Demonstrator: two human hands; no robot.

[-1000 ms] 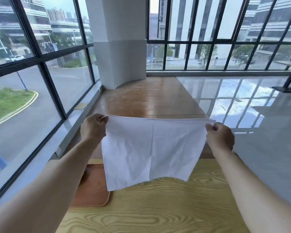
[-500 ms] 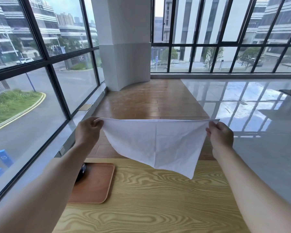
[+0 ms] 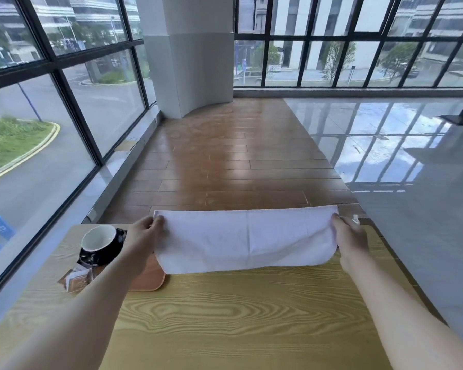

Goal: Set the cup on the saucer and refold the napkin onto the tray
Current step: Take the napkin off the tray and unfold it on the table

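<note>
Napkin first: the white cloth napkin is folded over into a long horizontal band and held up flat between both hands, just above the far part of the light wood-grain table. There's a crease line down its middle, and its lower edge curls under a bit. The left hand has its fingers closed on the napkin's left end, thumb on top near the upper corner. The right hand is pinched shut on the right end in the same way, and both arms reach straight out from the camera.

Off to the left sits the reddish-brown wooden tray with rounded corners, mostly hidden behind the left forearm and the napkin's lower left corner. The dark cup with a white inside is sitting on the dark patterned saucer, at the tray's far left. Just in front of the saucer is a small packet thing, can't tell what it is exactly.
</note>
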